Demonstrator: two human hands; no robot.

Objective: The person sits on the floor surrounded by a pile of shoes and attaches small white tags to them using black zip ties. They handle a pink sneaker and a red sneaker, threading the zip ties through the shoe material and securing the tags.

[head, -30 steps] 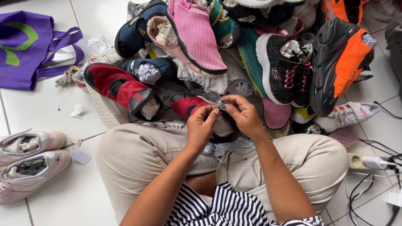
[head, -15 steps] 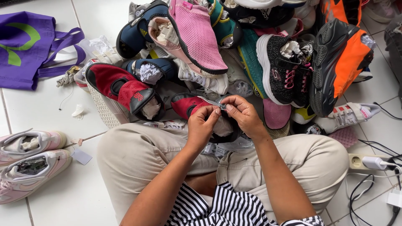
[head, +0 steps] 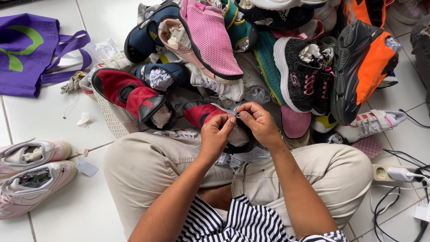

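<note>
I sit cross-legged on a white tiled floor in front of a heap of shoes. My left hand (head: 216,133) and my right hand (head: 257,122) meet fingertip to fingertip over a red and black shoe (head: 202,112). Both pinch a small pale thing, perhaps a tag or a bit of string, at the shoe's top; what it is I cannot tell. The shoe's back half is hidden under my hands. Clear plastic wrap (head: 244,156) lies on my lap beneath them.
Left of my knee lies a pair of pink and white sneakers (head: 31,172) with a paper tag (head: 87,168). A purple bag (head: 29,54) lies at far left. A power strip (head: 389,172) with cables sits at right. The shoe heap (head: 286,58) fills the top.
Both hands have stayed together over the red and black shoe, with only slight finger movement. Nothing else has shifted.
</note>
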